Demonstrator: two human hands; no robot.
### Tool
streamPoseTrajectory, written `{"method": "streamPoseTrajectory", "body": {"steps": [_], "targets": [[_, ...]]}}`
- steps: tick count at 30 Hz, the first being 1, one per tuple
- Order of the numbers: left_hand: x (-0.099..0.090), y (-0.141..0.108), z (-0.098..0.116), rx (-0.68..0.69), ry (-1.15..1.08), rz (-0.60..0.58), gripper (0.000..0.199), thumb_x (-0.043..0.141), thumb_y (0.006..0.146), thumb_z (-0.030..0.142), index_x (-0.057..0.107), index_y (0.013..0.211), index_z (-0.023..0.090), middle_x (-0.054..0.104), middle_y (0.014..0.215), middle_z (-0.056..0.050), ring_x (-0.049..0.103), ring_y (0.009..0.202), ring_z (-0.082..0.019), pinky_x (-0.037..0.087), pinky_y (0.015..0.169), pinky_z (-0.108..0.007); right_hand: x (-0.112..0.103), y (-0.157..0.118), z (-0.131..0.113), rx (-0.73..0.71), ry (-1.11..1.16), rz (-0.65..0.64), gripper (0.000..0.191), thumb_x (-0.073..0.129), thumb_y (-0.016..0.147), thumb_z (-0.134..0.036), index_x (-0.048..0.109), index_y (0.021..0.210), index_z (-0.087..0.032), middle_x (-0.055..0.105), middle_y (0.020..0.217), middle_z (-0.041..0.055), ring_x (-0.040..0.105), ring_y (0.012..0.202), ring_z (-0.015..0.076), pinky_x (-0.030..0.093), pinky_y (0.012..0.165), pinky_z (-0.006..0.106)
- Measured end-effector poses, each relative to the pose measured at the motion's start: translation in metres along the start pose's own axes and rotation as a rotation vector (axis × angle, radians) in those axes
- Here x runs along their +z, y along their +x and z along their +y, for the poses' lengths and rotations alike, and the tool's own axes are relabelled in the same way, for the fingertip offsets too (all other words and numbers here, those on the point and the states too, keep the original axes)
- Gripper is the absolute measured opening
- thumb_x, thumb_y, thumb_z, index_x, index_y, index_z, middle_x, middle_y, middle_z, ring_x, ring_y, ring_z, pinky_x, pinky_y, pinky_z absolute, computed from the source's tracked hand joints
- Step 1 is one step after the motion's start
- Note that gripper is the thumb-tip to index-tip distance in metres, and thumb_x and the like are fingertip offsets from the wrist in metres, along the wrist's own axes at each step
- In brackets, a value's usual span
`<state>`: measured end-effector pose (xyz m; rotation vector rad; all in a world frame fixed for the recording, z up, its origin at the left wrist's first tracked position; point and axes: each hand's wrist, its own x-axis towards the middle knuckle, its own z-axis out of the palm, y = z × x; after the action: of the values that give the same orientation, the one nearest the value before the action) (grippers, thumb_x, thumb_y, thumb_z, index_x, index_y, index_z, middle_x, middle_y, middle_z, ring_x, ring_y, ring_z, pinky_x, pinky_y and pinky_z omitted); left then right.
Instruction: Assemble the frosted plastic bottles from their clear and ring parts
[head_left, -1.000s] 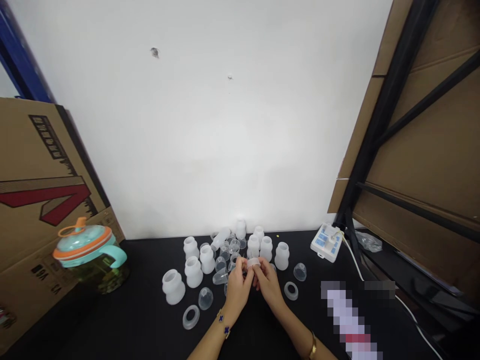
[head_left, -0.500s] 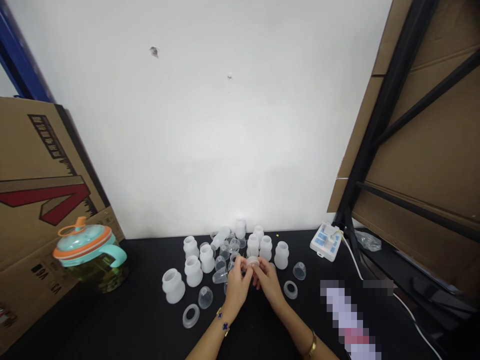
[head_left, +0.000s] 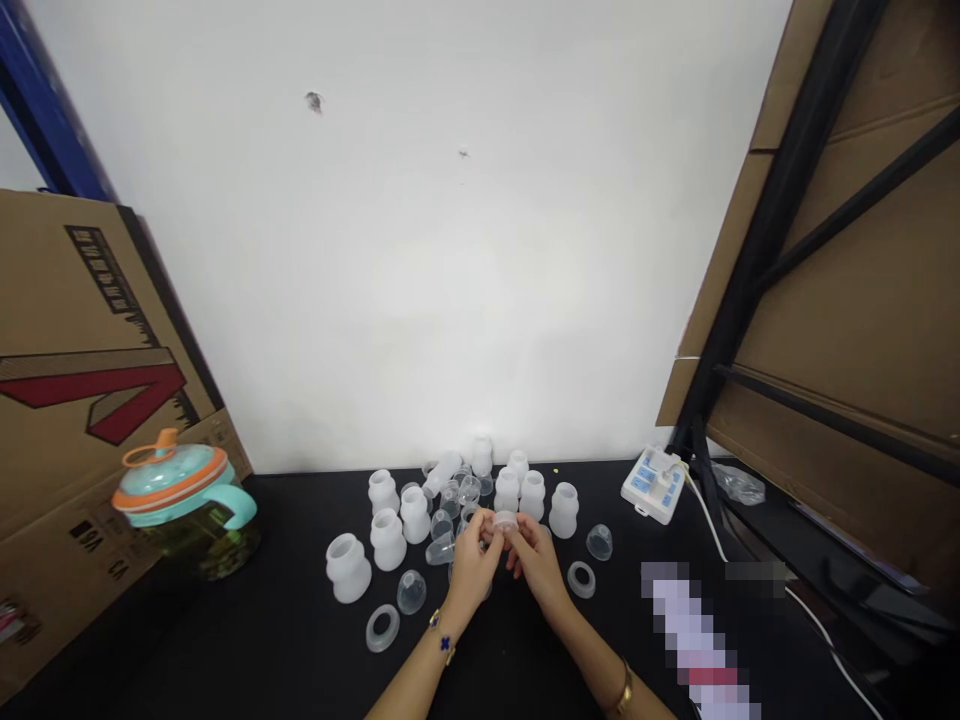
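pinched between the fingertips of both hands, a small translucent ring-like piece (head_left: pixel 505 521) is held just above the black tabletop (head_left: pixel 300 650); its left side is grasped by the thumb and fingers of the left hand (head_left: pixel 472 562), its right side by those of the right hand (head_left: pixel 535 562), and the two thumbs are brought close together on its near side; the piece is seen as short, round and milky, with a paler rim turned upward; its lower edge is covered by the fingers, and finer detail is too small to be told.

to the left of the left hand, four white waisted bottles (head_left: pixel 348 568) are stood upright with their open mouths up; nearer to that hand, a clear dome (head_left: pixel 411 592) is set down, with a pale flat ring (head_left: pixel 382 628) laid just beside it; beyond the left hand, clear covers (head_left: pixel 450 497) are heaped together; beyond the right hand, more white bottles (head_left: pixel 532 496) are grouped, and one is placed a little to its right; farther right of that hand, another clear dome (head_left: pixel 599 542) and another pale ring (head_left: pixel 581 579) are found near each other.
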<state>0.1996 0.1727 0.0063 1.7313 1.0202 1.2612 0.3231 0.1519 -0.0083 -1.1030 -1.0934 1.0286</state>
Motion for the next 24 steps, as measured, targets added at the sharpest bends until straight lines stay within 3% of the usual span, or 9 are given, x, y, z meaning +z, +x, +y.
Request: {"method": "streamPoseTrajectory", "body": {"steps": [8, 18, 24], "targets": [[0.002, 0.001, -0.008, -0.056, -0.087, -0.051, 0.032, 0.054, 0.091, 0.047, 0.062, 0.085, 0.017, 0.063, 0.073, -0.003, 0.057, 0.064, -0.017, 0.046, 0.059, -0.025, 0.0, 0.0, 0.001, -0.001, -0.017, 0.031, 0.049, 0.066, 0.079, -0.062, 0.064, 0.097, -0.016, 0.058, 0.064, -0.0029, 0.05, 0.044, 0.0099, 0.034, 0.035, 0.018], [0.001, 0.0, -0.01, -0.054, -0.049, -0.089, 0.043, 0.05, 0.094, 0.05, 0.062, 0.073, 0.015, 0.06, 0.065, -0.002, 0.051, 0.058, -0.015, 0.038, 0.056, -0.025, -0.002, 0.0, 0.0, -0.016, -0.047, 0.021, 0.047, 0.064, 0.082, -0.06, 0.064, 0.098, -0.015, 0.055, 0.063, -0.0035, 0.049, 0.045, 0.0105, 0.034, 0.036, 0.019], [0.002, -0.003, -0.009, -0.028, 0.048, -0.048, 0.033, 0.048, 0.094, 0.043, 0.061, 0.079, 0.016, 0.054, 0.063, 0.001, 0.047, 0.057, -0.014, 0.033, 0.056, -0.024, -0.001, -0.001, -0.002, -0.024, -0.101, 0.013, 0.041, 0.06, 0.086, -0.056, 0.064, 0.09, -0.015, 0.05, 0.051, -0.0061, 0.043, 0.04, 0.0093, 0.032, 0.037, 0.018]]}}
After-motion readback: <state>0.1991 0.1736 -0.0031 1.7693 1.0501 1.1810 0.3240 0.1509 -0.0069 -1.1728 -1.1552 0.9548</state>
